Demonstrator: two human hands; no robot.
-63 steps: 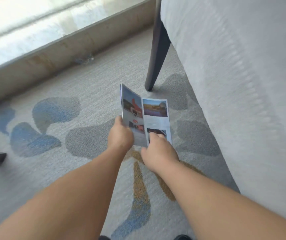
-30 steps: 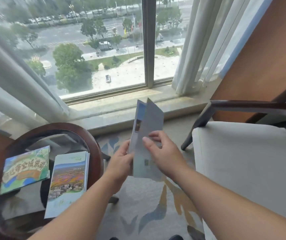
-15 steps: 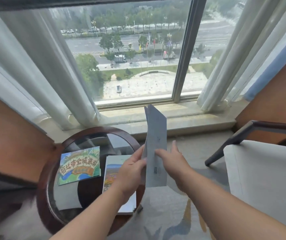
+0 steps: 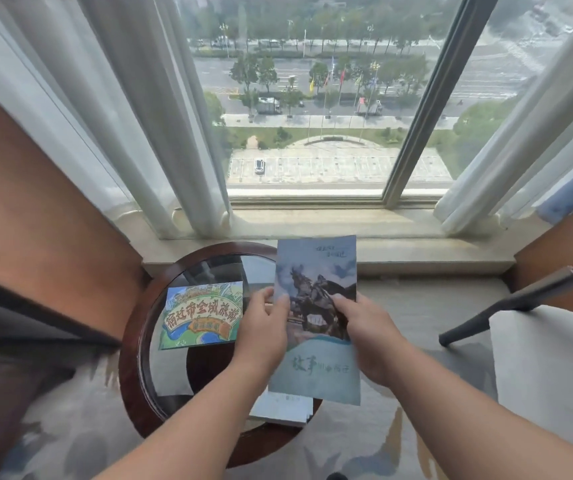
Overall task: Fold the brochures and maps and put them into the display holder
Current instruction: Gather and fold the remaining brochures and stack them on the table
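Observation:
I hold a folded blue-grey brochure [image 4: 316, 271] with a horse statue on its cover upright above the right side of a round glass-topped table [image 4: 129, 344]. My left hand [image 4: 264, 327] pinches its left edge. My right hand [image 4: 364, 334] pinches its right edge, thumb on the cover. A green cartoon map [image 4: 202, 315] with large Chinese lettering lies flat on the table's left half. Another pale brochure [image 4: 281, 408] lies on the table, mostly hidden under the held one. No display holder is in view.
A white-cushioned armchair with a dark wooden arm [image 4: 534, 299] stands to the right. A brown chair [image 4: 35, 237] fills the left. Behind the table run a stone window sill [image 4: 399, 251], sheer curtains [image 4: 146, 116] and a large window. Patterned carpet [image 4: 347, 441] covers the floor.
The brochure has been closed from open to fully folded and turned cover-forward. My view rose from the carpet to the table and window, and both hands carried the brochure over the table.

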